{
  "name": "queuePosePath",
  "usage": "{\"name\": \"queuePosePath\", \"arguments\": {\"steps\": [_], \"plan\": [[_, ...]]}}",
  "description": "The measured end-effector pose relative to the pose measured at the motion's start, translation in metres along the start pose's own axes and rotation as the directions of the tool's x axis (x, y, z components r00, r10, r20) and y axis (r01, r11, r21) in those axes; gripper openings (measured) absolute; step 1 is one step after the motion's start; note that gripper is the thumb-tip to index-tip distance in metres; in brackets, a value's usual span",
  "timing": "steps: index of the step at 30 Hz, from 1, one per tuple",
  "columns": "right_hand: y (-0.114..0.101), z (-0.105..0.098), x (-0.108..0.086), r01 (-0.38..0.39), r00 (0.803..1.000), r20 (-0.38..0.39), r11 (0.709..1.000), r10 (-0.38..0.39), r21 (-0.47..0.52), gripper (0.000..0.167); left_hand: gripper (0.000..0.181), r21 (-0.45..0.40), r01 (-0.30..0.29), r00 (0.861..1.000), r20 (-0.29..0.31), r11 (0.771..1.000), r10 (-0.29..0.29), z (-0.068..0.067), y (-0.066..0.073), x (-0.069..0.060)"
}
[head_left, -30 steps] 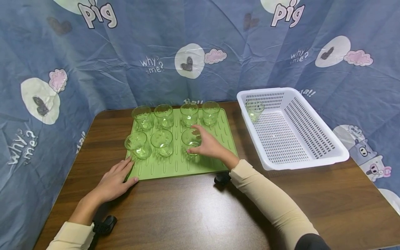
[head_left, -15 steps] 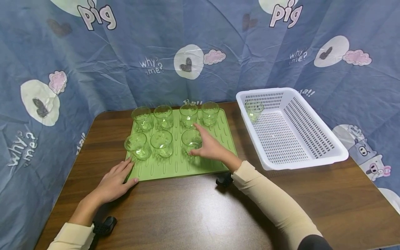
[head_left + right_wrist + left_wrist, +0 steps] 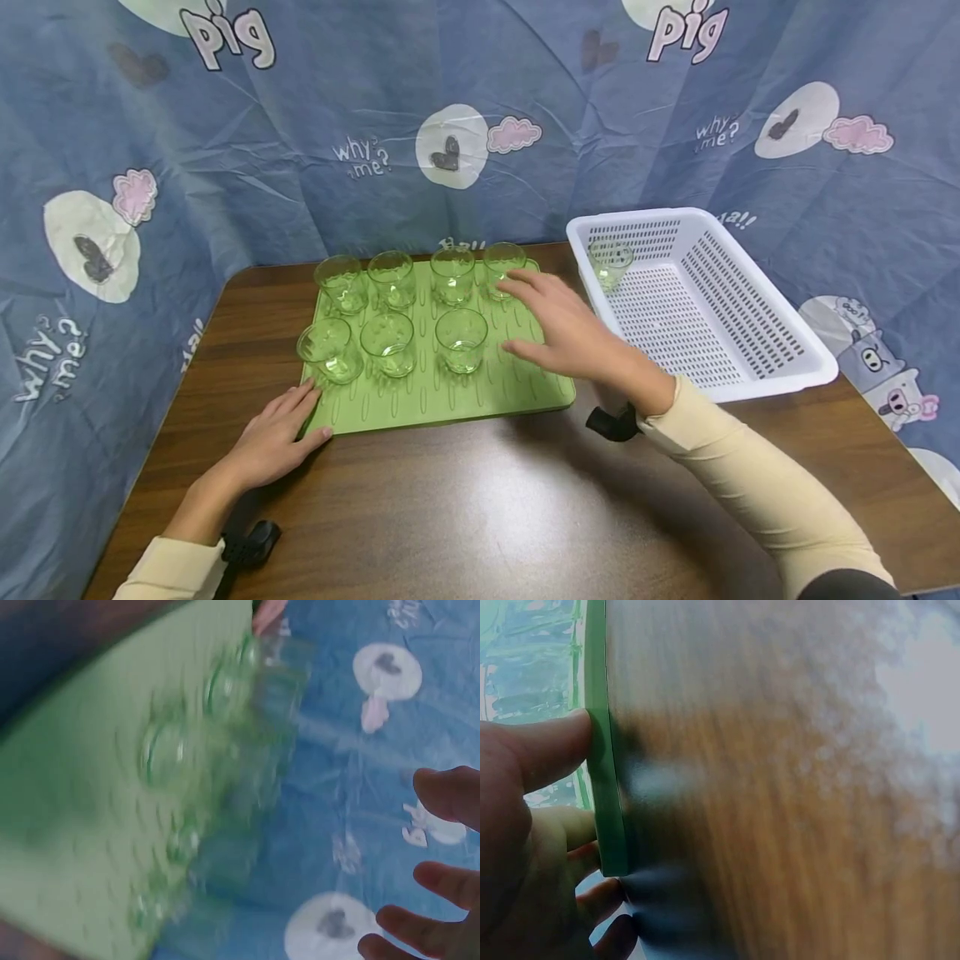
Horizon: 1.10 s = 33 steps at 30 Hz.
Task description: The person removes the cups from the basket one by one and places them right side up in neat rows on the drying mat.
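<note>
Several clear green-tinted glasses stand upright on a ribbed green drying mat [image 3: 450,404]. The front row has three, among them a right one [image 3: 461,342], a middle one [image 3: 388,346] and a left one [image 3: 332,350]. My left hand [image 3: 273,437] rests with relaxed fingers at the mat's front left corner. In the left wrist view its thumb [image 3: 559,746] touches the mat's edge. My right hand [image 3: 573,333] hovers over the mat's right side, fingers spread, holding nothing. Its fingertips partly cover the back right glass [image 3: 495,271]. The right wrist view is blurred; the fingers [image 3: 442,889] show apart.
A white perforated plastic basket [image 3: 787,385] stands right of the mat, with one glass [image 3: 611,267] in its back left corner. Both rest on a brown wooden table [image 3: 420,508]. A blue printed cloth [image 3: 300,100] hangs behind the table.
My right hand has come away from the front right glass, moving right and up with its fingers spread. That glass stays on the mat. My left hand has not moved.
</note>
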State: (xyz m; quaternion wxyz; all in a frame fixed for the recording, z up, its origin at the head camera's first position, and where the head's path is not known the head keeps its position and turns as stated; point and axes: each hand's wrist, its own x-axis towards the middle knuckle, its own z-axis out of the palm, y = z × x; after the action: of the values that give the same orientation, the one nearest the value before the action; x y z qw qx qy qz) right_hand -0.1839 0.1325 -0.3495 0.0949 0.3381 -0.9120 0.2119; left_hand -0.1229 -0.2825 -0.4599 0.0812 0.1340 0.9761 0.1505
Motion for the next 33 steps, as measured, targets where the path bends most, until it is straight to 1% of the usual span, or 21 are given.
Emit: {"name": "queuePosePath", "arguments": {"steps": [5,9,11,15,19,26,30,33], "plan": [[0.011,-0.030,-0.009,0.022,0.998,-0.053,0.999,-0.025,-0.047,0.070,0.075,0.003,0.001,1.000,0.000,1.000,-0.001,0.000,0.001,-0.001],[0.017,-0.044,-0.012,0.022,0.997,-0.078,0.999,-0.026,-0.050,0.067,0.075,0.004,-0.001,1.000,0.001,1.000,0.001,0.000,0.000,-0.001],[0.020,-0.049,-0.013,0.010,0.996,-0.085,0.999,-0.014,-0.049,0.067,0.075,0.005,-0.001,1.000,0.001,1.000,0.001,0.001,0.000,-0.001],[0.028,-0.056,-0.014,-0.027,0.995,-0.095,0.999,0.023,-0.042,0.064,0.075,0.007,-0.001,1.000,-0.008,1.000,0.001,0.001,0.000,-0.001],[0.040,-0.059,-0.014,-0.072,0.993,-0.100,0.997,0.068,-0.040,0.062,0.074,0.006,-0.003,1.000,-0.015,1.000,0.003,0.001,0.000,-0.001],[0.061,-0.064,-0.016,-0.102,0.988,-0.118,0.994,0.097,-0.037,0.062,0.074,0.008,-0.003,1.000,-0.012,1.000,0.003,0.001,0.000,0.000],[0.078,-0.070,-0.012,-0.145,0.980,-0.144,0.989,0.139,-0.035,0.060,0.075,0.012,-0.002,1.000,-0.010,1.000,0.003,0.001,0.000,0.001],[0.098,-0.074,-0.007,-0.192,0.971,-0.150,0.981,0.185,-0.033,0.058,0.074,0.012,-0.002,1.000,-0.009,1.000,0.002,0.000,0.000,0.001]]}}
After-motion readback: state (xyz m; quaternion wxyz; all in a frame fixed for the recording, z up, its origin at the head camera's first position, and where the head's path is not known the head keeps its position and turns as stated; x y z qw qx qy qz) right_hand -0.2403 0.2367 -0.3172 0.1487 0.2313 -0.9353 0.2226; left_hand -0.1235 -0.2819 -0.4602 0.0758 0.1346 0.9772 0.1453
